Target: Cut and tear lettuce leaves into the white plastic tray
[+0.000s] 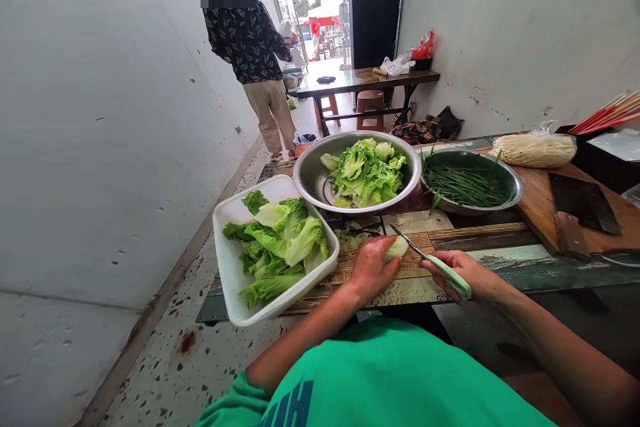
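Observation:
My left hand [373, 269] is closed around a pale lettuce piece [397, 249], low over the table's near edge. In my right hand [463, 272] is a pair of scissors with light green handles [450, 275]. Their narrow blades [406, 239] point up and left, beside the lettuce piece; whether they touch it I cannot tell. Left of my hands, a white plastic tub [224, 260] holds lettuce leaves [273, 237]. Beyond my hands stands a wide metal basin [313, 177] with more lettuce [367, 173]. Small lettuce scraps [350, 238] lie near my left hand.
A metal bowl of long green leaves [465, 183] stands at the right. Beside it, a cleaver [583, 203] rests on a wooden board [537, 203], with bagged noodles [535, 148] behind. A person [250, 47] stands by the left wall, near another table [350, 82].

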Motion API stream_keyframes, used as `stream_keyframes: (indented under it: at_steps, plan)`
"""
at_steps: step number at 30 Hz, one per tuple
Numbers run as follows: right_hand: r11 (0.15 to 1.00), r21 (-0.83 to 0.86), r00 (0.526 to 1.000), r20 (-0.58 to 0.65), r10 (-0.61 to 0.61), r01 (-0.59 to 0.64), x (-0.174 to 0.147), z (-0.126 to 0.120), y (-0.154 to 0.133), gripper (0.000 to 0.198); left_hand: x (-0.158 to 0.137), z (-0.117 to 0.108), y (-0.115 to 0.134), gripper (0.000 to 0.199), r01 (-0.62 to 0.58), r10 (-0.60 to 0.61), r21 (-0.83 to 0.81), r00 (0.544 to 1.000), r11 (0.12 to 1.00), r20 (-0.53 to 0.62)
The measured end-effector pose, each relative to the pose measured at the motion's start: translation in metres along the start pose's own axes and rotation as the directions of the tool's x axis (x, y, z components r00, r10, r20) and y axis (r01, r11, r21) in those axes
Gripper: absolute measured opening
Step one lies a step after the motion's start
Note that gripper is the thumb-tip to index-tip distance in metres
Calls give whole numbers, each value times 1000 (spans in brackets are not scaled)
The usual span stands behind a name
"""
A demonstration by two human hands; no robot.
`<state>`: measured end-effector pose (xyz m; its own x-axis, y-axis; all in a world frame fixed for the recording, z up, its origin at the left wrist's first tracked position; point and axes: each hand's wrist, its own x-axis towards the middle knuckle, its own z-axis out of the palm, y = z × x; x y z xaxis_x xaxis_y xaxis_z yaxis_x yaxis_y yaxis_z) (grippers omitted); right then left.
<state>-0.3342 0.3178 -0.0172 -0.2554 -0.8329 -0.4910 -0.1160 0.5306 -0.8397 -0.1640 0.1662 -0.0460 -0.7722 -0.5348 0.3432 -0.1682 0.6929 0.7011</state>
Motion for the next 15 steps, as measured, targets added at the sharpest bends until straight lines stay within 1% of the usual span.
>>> stream_keyframes:
  at_steps: [1,2,3,4,5,6,7,8,9,11,13,14,15]
  plan:
    - [995,-99,998,-64,-21,14,0,-3,1,55,-5,-9,4,39,-59,60,18,997,998,-44]
    - [971,-239,988,-149,-50,13,-1,-7,2,51,-10,-20,8,40,-113,118,53,988,992,-104]
    - [917,-399,967,-239,-85,-18,-2,-10,3,47,-16,-34,10,40,-151,168,105,970,983,-178]
    - [832,-550,939,-320,-124,-78,-3,-13,5,43,-23,-50,11,40,-160,200,171,947,972,-251]
    - [730,-666,910,-383,-157,-155,-3,-16,7,40,-30,-66,11,40,-125,205,248,922,961,-329]
    - [630,-742,887,-425,-180,-228,-3,-17,9,39,-36,-82,8,39,-70,196,312,898,948,-395]
    - [548,-787,874,-447,-190,-283,-1,-17,11,38,-43,-96,4,39,-6,175,356,878,935,-446]
    - [489,-813,869,-454,-196,-315,2,-16,13,38,-50,-108,-2,39,59,145,379,862,924,-486]
    - [451,-830,866,-455,-208,-327,8,-15,14,37,-57,-119,-9,38,119,104,384,853,915,-512]
    - [420,-846,853,-457,-252,-329,25,-13,12,35,-70,-137,-25,38,227,1,366,849,903,-528]
    - [435,-843,831,-466,-302,-315,42,-8,3,32,-80,-150,-40,36,311,-90,363,853,878,-514]
    - [457,-834,820,-477,-318,-308,47,-4,-3,29,-81,-154,-45,34,318,-101,378,864,870,-493]
    - [487,-818,808,-493,-322,-306,47,2,-9,27,-78,-155,-48,32,292,-86,393,881,872,-465]
